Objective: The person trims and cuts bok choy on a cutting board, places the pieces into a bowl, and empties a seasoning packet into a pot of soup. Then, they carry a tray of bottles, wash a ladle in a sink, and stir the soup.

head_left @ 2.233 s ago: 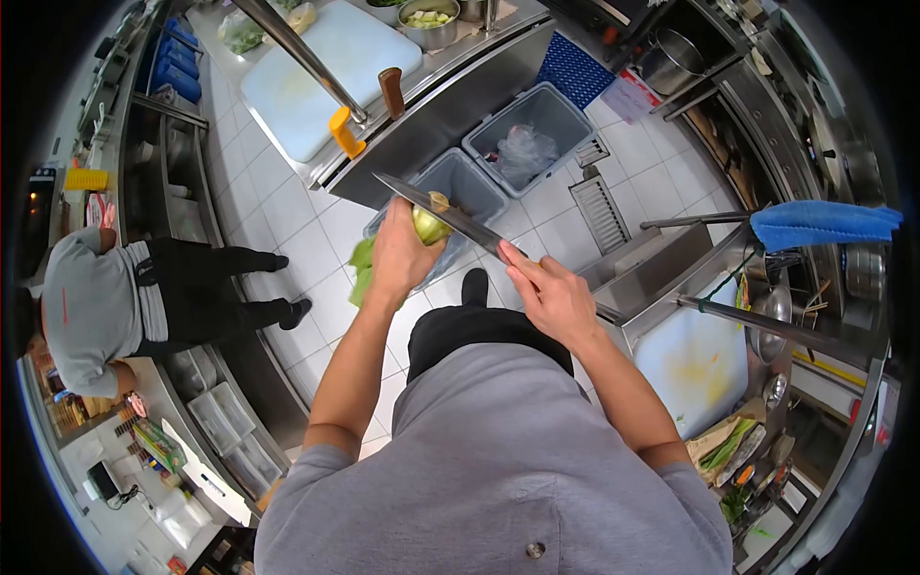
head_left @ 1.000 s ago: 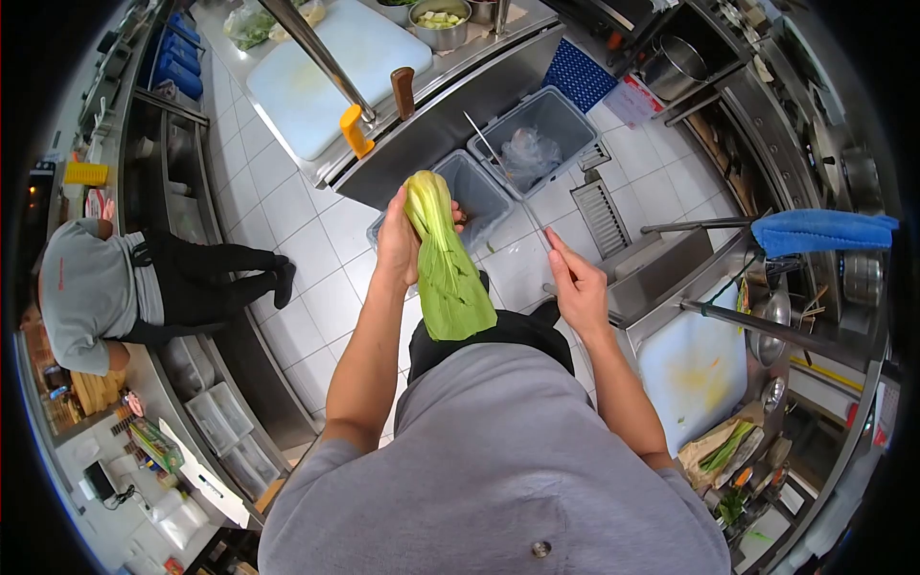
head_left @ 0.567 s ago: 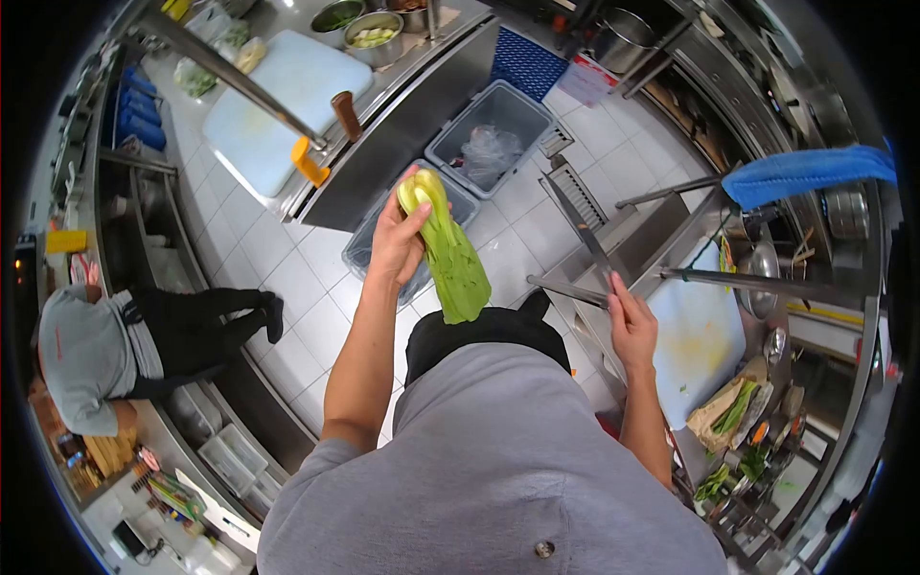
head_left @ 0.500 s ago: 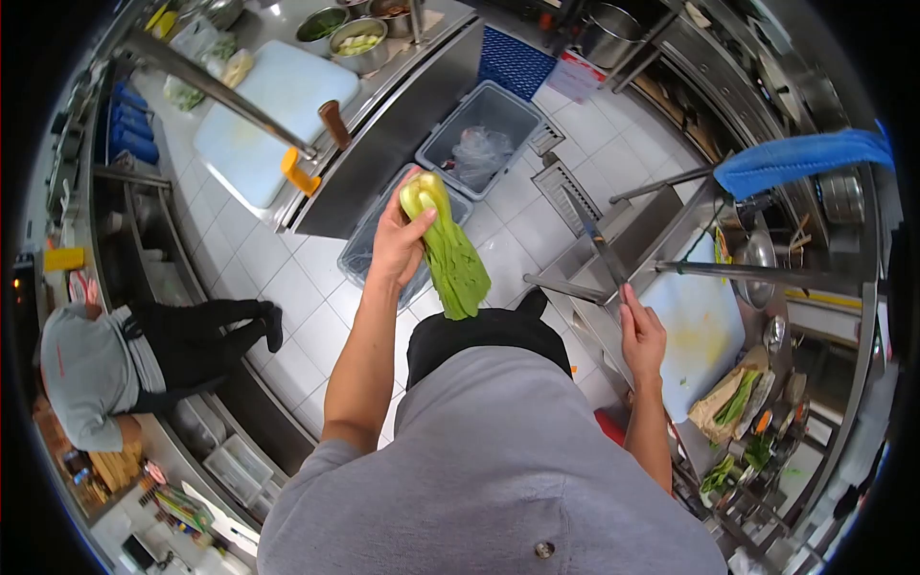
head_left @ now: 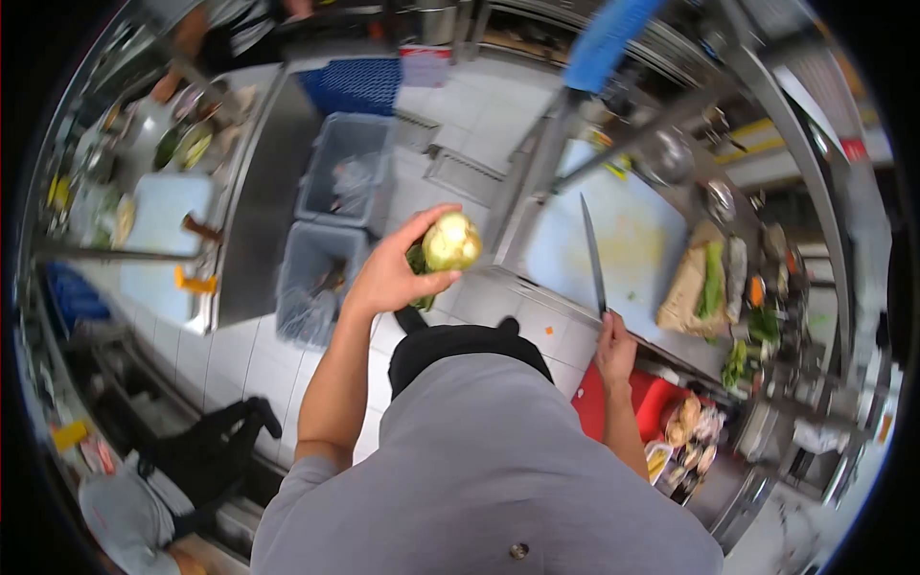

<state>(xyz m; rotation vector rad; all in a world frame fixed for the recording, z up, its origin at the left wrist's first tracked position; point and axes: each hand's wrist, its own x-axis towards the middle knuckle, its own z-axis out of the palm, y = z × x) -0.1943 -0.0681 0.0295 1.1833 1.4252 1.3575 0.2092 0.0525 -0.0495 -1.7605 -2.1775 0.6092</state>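
Note:
My left hand [head_left: 395,273] is closed around a head of leafy greens [head_left: 450,241], held in the air in front of my body. Its pale, cut root end faces up, and most of its leaves are hidden beneath it and my hand. On the right, my right hand [head_left: 616,347] grips the handle of a long knife [head_left: 593,251]. The blade points away from me, over the near-left part of a white cutting board [head_left: 652,220] with yellowish stains.
Two grey bins [head_left: 366,216] with plastic bags stand on the tiled floor ahead. A brown paper [head_left: 676,305] with a green stalk lies right of the board. A blue cloth [head_left: 604,43] hangs beyond it. Another person [head_left: 144,508] is at lower left; part of another appears at top left.
My view has turned right, toward the cutting board. The greens have tipped from lengthwise view to root end up. The knife has come over the board.

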